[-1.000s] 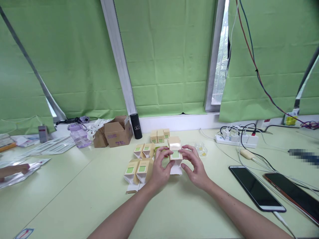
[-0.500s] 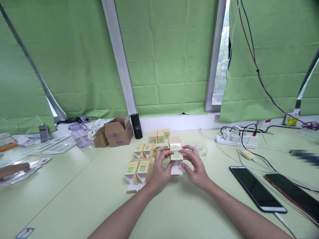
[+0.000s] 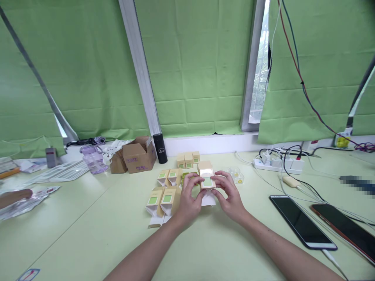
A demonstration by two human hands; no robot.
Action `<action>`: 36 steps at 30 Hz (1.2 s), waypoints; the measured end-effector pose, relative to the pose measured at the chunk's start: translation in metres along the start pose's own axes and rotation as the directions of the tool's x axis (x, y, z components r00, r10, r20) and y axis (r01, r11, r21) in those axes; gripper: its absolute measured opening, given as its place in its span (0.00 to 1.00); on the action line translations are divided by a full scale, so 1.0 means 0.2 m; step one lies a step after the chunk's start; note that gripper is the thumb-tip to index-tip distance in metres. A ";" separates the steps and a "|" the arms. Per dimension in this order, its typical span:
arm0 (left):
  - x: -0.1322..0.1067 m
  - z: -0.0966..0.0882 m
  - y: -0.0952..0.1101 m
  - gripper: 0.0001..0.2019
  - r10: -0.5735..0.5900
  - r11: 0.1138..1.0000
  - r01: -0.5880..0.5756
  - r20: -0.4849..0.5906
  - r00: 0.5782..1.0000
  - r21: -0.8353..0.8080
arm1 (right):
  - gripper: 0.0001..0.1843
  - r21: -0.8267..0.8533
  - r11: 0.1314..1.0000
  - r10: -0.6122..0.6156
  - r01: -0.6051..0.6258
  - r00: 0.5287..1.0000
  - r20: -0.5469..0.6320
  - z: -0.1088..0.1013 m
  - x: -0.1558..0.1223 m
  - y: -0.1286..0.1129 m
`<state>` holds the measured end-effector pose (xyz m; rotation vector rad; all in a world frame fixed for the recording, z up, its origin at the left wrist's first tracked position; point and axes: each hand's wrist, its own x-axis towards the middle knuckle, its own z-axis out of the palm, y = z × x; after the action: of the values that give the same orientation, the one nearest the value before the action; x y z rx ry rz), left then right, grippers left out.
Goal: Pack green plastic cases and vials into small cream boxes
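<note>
Between my two hands is a small cream carton (image 3: 207,182) with a green label, its white end flap hanging toward me. My left hand (image 3: 191,196) grips its left side with thumb and fingers. On the opposite side, my right hand (image 3: 229,196) holds it the same way, thumb near the lower edge. Several similar cartons with open bottom flaps, such as this carton (image 3: 167,199), lie left of my left hand. A green object (image 3: 185,178) is partly hidden behind my left fingers. Clear round plastic cups (image 3: 236,176) with yellow spots lie beyond my right hand.
Closed small cartons (image 3: 189,160) stand at the back. Behind are a brown cardboard box (image 3: 139,158), a black cylinder (image 3: 159,149) and a purple bottle (image 3: 94,160). Phones (image 3: 303,222) and a power strip (image 3: 278,165) with cables lie right. Another person's hand (image 3: 20,196) touches plastic packaging at left.
My right thumb has moved in slightly against the carton's lower edge, and its front end looks more closed over the hanging flap. The other person's hand at left has shifted slightly left.
</note>
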<state>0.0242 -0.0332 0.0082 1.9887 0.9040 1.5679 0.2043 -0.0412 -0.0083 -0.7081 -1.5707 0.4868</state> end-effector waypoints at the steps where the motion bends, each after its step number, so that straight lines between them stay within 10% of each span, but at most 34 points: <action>1: 0.00 0.00 0.00 0.12 -0.002 1.000 0.001 0.005 1.000 0.004 | 0.18 -0.001 1.000 0.002 -0.002 1.000 -0.002 0.00 0.00 0.00; 17: 0.00 -0.05 -0.03 0.45 0.102 0.994 -0.083 0.322 0.941 -0.072 | 0.17 -0.007 1.000 0.019 -0.020 0.996 -0.090 -0.01 0.02 0.00; 36: 0.00 -0.03 -0.03 0.34 0.114 0.992 -0.099 0.227 0.967 -0.075 | 0.18 -0.030 0.999 0.007 -0.009 0.998 -0.068 -0.01 0.01 0.01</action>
<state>0.0161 -0.0285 0.0057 2.1503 0.6579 1.3643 0.2058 -0.0387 -0.0083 -0.7474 -1.5145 0.4409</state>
